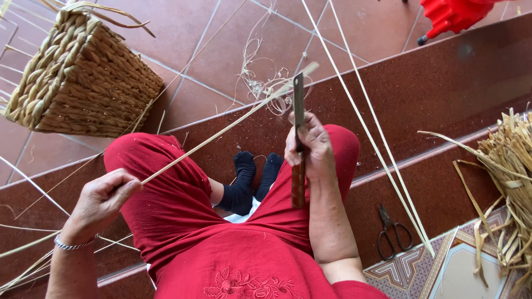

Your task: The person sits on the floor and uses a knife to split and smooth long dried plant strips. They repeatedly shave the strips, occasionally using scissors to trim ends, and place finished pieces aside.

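My left hand (102,196) pinches the near end of a long pale cane strip (221,130) that runs up and to the right. My right hand (310,145) grips a knife (298,127) with a wooden handle and a dark upright blade. The strip's far end meets the blade near its tip. Both hands are above my knees in red trousers (166,194), and my feet in dark socks (252,180) rest on a lower step.
A woven basket (83,77) stands tilted on the tiled floor at upper left. Black scissors (392,232) lie on the step at right, beside two long pale strips (377,127). Dried leaves (512,188) are piled at far right. Shavings (263,83) lie ahead; a red plastic thing (454,14) sits at top right.
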